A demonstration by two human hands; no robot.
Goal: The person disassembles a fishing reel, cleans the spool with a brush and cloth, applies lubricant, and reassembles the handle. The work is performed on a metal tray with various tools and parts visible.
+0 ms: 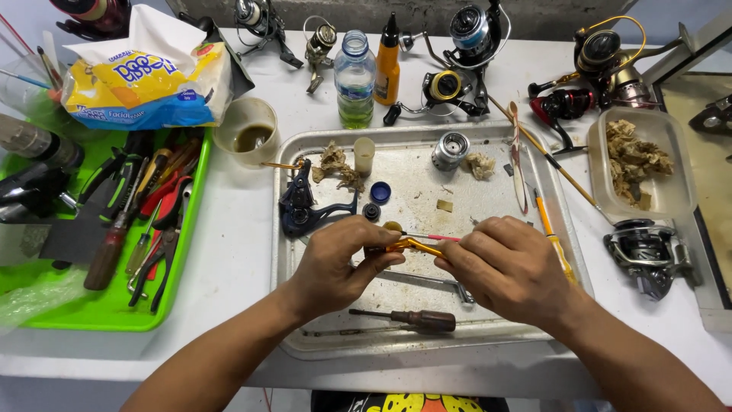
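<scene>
Holding a small orange reel part point(412, 246) over the middle of a metal tray point(488, 336), both hands are pinched shut on it: the left hand point(339, 263) grips its left end with fingertips and thumb, the right hand point(507, 263) is curled around the right end. A thin pink-tipped pick point(435, 237) pokes out between them; can't really tell which hand has it.

On the tray: a dark blue reel body point(301, 206) at the far left, a blue cap point(380, 191) just right of it, a silver spool point(450, 149) at the far side with dirty rag scraps point(335, 166) nearby. A brown-handled screwdriver point(415, 318) lies on the near part of the tray, just below the hands, and a metal wrench point(427, 281) is partly hidden under them.

Left of the tray on the white desk point(236, 244) sits a green tool tray point(114, 313) full of pliers and screwdrivers, with a cup of dark liquid point(248, 133) and a tissue pack point(145, 84) beyond it. Far side has a water bottle point(354, 76), an orange oil bottle point(388, 65) and several spinning reels point(465, 46). On the right, a clear plastic tub point(671, 194) of rags, and a grey reel point(648, 255) near it.
</scene>
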